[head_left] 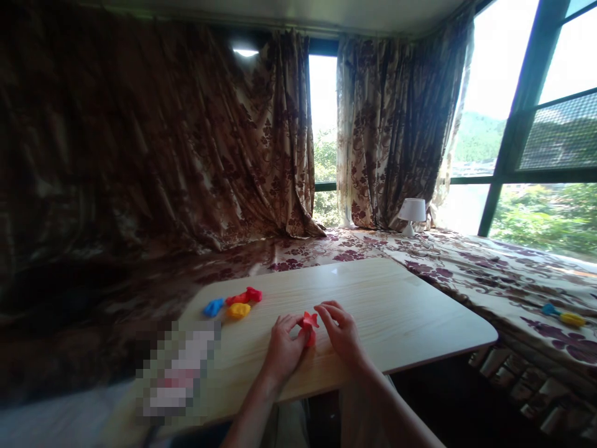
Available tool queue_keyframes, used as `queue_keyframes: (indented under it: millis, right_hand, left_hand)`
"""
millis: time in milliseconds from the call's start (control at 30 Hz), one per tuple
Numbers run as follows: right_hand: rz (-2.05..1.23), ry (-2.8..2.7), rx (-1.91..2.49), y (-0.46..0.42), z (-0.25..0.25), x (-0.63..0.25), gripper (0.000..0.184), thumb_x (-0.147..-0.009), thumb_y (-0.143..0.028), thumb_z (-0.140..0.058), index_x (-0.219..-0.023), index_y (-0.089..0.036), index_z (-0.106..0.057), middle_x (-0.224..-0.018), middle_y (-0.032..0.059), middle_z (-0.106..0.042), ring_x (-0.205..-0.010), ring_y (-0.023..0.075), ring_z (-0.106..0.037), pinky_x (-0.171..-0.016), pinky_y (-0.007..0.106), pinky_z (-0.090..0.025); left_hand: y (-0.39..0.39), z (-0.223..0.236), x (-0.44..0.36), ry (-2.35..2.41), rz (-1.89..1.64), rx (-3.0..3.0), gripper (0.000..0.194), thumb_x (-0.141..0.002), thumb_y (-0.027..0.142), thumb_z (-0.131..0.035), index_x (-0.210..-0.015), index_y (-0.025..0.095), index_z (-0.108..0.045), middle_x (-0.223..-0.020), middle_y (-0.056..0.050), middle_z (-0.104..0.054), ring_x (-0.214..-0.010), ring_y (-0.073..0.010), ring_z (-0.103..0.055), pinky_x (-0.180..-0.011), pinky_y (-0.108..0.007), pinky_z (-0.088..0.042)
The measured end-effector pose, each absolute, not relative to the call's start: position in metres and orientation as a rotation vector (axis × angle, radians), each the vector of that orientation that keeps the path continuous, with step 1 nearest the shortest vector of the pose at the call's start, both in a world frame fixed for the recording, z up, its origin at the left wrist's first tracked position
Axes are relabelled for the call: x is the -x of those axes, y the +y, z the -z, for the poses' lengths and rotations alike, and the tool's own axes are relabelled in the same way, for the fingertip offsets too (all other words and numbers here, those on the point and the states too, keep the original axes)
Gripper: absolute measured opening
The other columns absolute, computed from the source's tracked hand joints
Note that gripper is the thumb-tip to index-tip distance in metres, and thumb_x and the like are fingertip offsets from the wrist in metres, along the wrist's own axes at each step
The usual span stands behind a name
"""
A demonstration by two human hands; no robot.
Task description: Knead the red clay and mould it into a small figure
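Over the near part of the pale wooden table [373, 298], my left hand [284, 348] is closed around a small red piece of soft, clay-like material [310, 320]. This piece flares into points at the top, and a rounded red part shows below my fingers. Just right of it is my right hand [342, 330], its thumb and index fingertips drawn together in a pinch beside the flared top. Whether anything is between those fingertips is too small to make out. Toward the table's left lie a blue lump [214, 307], a yellow lump [239, 310] and a red lump [245, 295].
A blurred-out item [180, 373] lies on the table's near left corner. Beyond the right edge, a floral-covered ledge [489, 267] holds a blue lump [550, 309], a yellow lump [572, 320] and a white lamp [412, 214]. Patterned curtains [387, 137] hang behind.
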State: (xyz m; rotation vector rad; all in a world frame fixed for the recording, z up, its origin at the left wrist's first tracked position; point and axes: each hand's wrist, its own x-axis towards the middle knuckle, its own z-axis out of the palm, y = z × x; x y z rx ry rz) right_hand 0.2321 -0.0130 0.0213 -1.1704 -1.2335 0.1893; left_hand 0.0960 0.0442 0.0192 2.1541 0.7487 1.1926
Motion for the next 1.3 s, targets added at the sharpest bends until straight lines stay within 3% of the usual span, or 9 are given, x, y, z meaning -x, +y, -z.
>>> queue_keyframes:
  millis: [100,233,400,600,767,1033,1167,1300]
  right_hand:
    - [-0.212,-1.204,1.171,-0.0114,-0.0197,-0.2336,0.024,-0.087,-0.031,-0.05,-0.081,-0.018,-0.069,-0.085,0.0052,-0.063,-0.082,0.0171,-0.06,-0.072,0.027,-0.046]
    - [-0.23,-1.254,1.158,-0.01,-0.0165,-0.2338,0.025,-0.085,-0.031,-0.053,-0.07,-0.017,-0.067,-0.079,0.0044,-0.062,-0.077,0.0166,-0.059,-0.07,0.026,-0.046]
    - [-0.212,-1.282,1.145,-0.0108,-0.0164,-0.2321,0.017,-0.081,-0.026,-0.058,-0.07,-0.018,-0.066,-0.077,0.0036,-0.061,-0.075,0.0161,-0.058,-0.069,0.027,-0.046]
    - [-0.149,-1.274,1.146,-0.0134,-0.0205,-0.2319,0.022,-0.083,-0.029,-0.057,-0.067,-0.018,-0.066,-0.076,0.0035,-0.061,-0.075,0.0162,-0.058,-0.072,0.027,-0.045]
    - [-0.241,-1.225,1.2,-0.0137,-0.0208,-0.2336,0.029,-0.089,-0.036,-0.046,-0.083,-0.019,-0.069,-0.087,0.0051,-0.064,-0.086,0.0184,-0.06,-0.08,0.029,-0.045]
    - [-0.202,-1.277,1.166,-0.0111,-0.0178,-0.233,0.027,-0.083,-0.039,-0.055,-0.071,-0.018,-0.067,-0.079,0.0058,-0.062,-0.077,0.0183,-0.059,-0.07,0.029,-0.048]
    - [-0.258,-1.226,1.172,-0.0111,-0.0173,-0.2354,0.025,-0.085,-0.034,-0.05,-0.087,-0.018,-0.069,-0.088,0.0075,-0.065,-0.085,0.0197,-0.061,-0.076,0.031,-0.049]
    - [-0.356,-1.303,1.187,-0.0111,-0.0144,-0.2341,0.025,-0.076,-0.025,-0.055,-0.097,-0.02,-0.068,-0.1,0.0079,-0.065,-0.094,0.0223,-0.061,-0.075,0.033,-0.051]
  left_hand:
    - [0.0429,-0.0205,-0.0955,0.755,-1.187,-2.154,0.016,-0.079,0.03,-0.056,-0.085,0.022,-0.068,-0.085,-0.003,-0.067,-0.089,-0.0194,-0.057,-0.086,-0.035,-0.044]
    - [0.0419,-0.0204,-0.0958,0.752,-1.179,-2.161,0.017,-0.08,0.031,-0.055,-0.086,0.023,-0.069,-0.085,-0.003,-0.066,-0.088,-0.0194,-0.057,-0.084,-0.035,-0.045]
    - [0.0427,-0.0194,-0.0975,0.751,-1.199,-2.162,0.015,-0.078,0.028,-0.058,-0.086,0.022,-0.069,-0.084,-0.003,-0.067,-0.088,-0.0194,-0.057,-0.084,-0.034,-0.045]
    - [0.0428,-0.02,-0.0974,0.753,-1.213,-2.146,0.015,-0.078,0.03,-0.057,-0.083,0.021,-0.068,-0.086,-0.004,-0.067,-0.088,-0.0197,-0.058,-0.085,-0.036,-0.045]
    - [0.0412,-0.0216,-0.0963,0.757,-1.215,-2.126,0.016,-0.079,0.029,-0.056,-0.084,0.021,-0.069,-0.086,-0.004,-0.068,-0.089,-0.0201,-0.058,-0.086,-0.036,-0.045]
    - [0.0402,-0.0217,-0.0973,0.758,-1.215,-2.109,0.014,-0.077,0.027,-0.057,-0.083,0.022,-0.069,-0.086,-0.004,-0.068,-0.088,-0.0196,-0.059,-0.085,-0.035,-0.046]
    - [0.0413,-0.0217,-0.0973,0.832,-1.263,-2.024,0.014,-0.074,0.025,-0.059,-0.083,0.021,-0.069,-0.086,-0.004,-0.067,-0.088,-0.0194,-0.06,-0.086,-0.035,-0.046]
    - [0.0451,-0.0198,-0.0962,0.968,-1.359,-1.83,0.018,-0.072,0.026,-0.061,-0.086,0.017,-0.069,-0.089,-0.007,-0.066,-0.087,-0.0196,-0.061,-0.086,-0.036,-0.046]
